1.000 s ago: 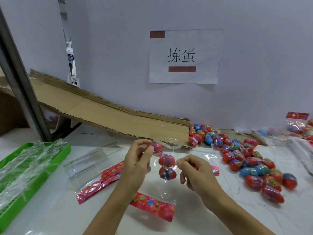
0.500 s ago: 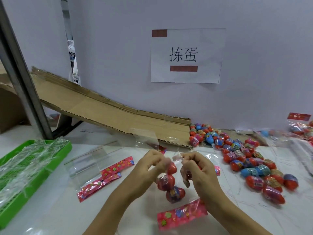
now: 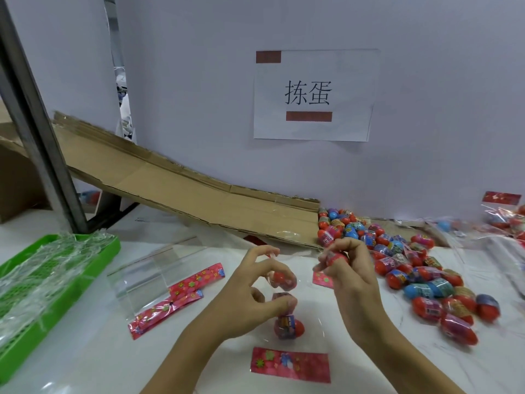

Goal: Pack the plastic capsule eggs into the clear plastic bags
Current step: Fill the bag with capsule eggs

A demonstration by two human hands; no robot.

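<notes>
Bag (image 3: 289,331) lowered, eggs (image 3: 288,325) between left hand (image 3: 255,297) and right hand (image 3: 349,277).

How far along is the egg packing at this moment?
Done: filled bags lie at the far right. In hand: the left hand holds a clear bag with about three eggs inside, and the right hand has its grip on another egg at the bag's mouth. Left: a large loose pile of eggs on the table, and empty bags waiting at the left.
</notes>
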